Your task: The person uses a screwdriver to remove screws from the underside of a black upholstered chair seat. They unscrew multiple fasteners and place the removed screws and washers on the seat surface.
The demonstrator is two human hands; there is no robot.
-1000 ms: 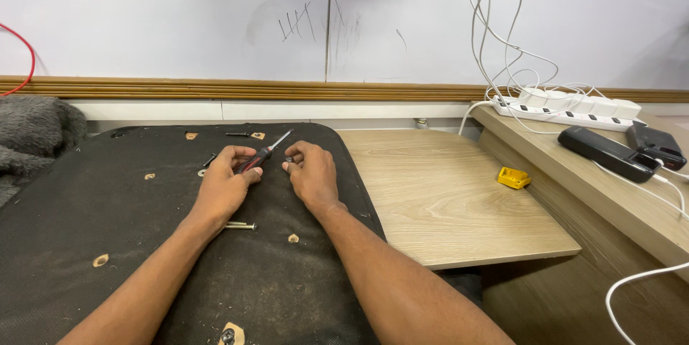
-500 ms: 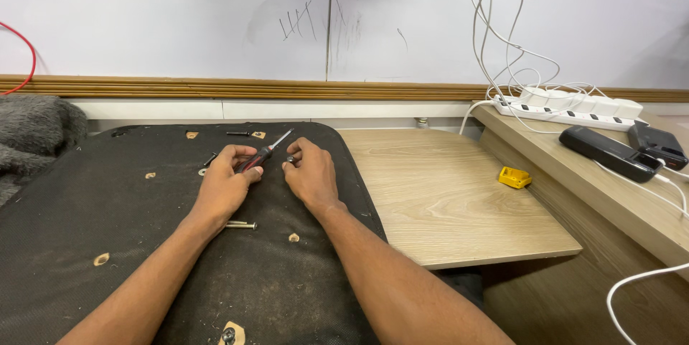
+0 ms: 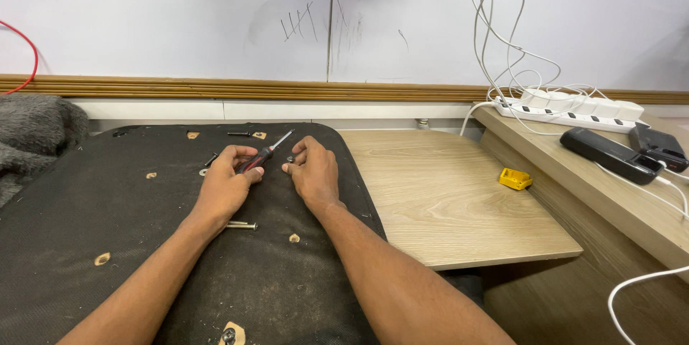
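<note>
While the screwdriver [image 3: 263, 156] with its red-and-black handle lies slanted across the far part of the black fabric-covered panel [image 3: 108, 201], its metal shaft points up and to the right toward the wall. The left hand [image 3: 226, 185] is curled around the handle, thumb lying along it, so the handle is partly hidden in the grip. Just beside the shaft's tip, the right hand [image 3: 313, 173] rests on the panel with its fingers bent inward — thumb and forefinger pinch a small dark fastener [image 3: 289, 160], too small to tell whether it is a screw or a nut. The two hands sit near each other without touching. Below the left wrist a long bolt [image 3: 241, 226] lies flat on the fabric, and another dark bolt [image 3: 239, 134] lies near the panel's far edge. Small tears in the fabric show pale wood beneath. To the right stands a light wooden desk [image 3: 445, 201] with a small yellow object [image 3: 514, 178] on it — beyond that, a raised shelf carries a white power strip [image 3: 567, 109] and a black device [image 3: 606, 152].
</note>
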